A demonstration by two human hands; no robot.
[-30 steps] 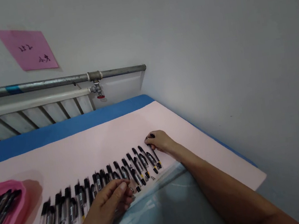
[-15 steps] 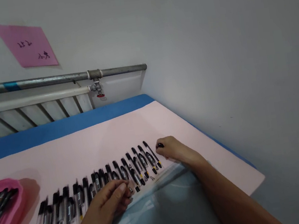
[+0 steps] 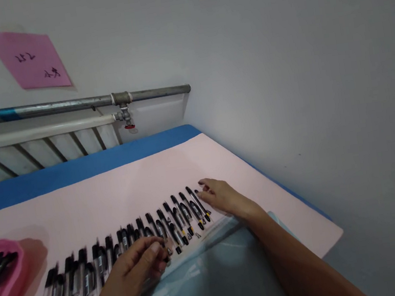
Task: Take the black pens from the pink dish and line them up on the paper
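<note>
A slanting row of clear-barrelled pens (image 3: 178,215) with black ends and yellow bits lies on the pink sheet, close to the near edge. At the far right end of the row is my right hand (image 3: 221,196), its thumb and fingers apart. A small black pen end (image 3: 196,191) shows beside those fingertips, apparently lying on the sheet. My left hand (image 3: 140,263) rests over the near side of the row's middle, hiding some pens. Its fingers are curled in with the thumb against them; whatever they hold is hidden.
A pink basket (image 3: 18,288) with several black pens stands at the left. The pink sheet (image 3: 149,175) covers a blue table top (image 3: 84,165). Glossy pale-blue material (image 3: 217,278) lies at the near edge. Pipes (image 3: 76,105) and a radiator (image 3: 28,158) run along the back wall.
My right hand has let go of a black-ended pen at the row's right end and its fingers have spread. My left hand stays nearly where it was; the view has shifted slightly.
</note>
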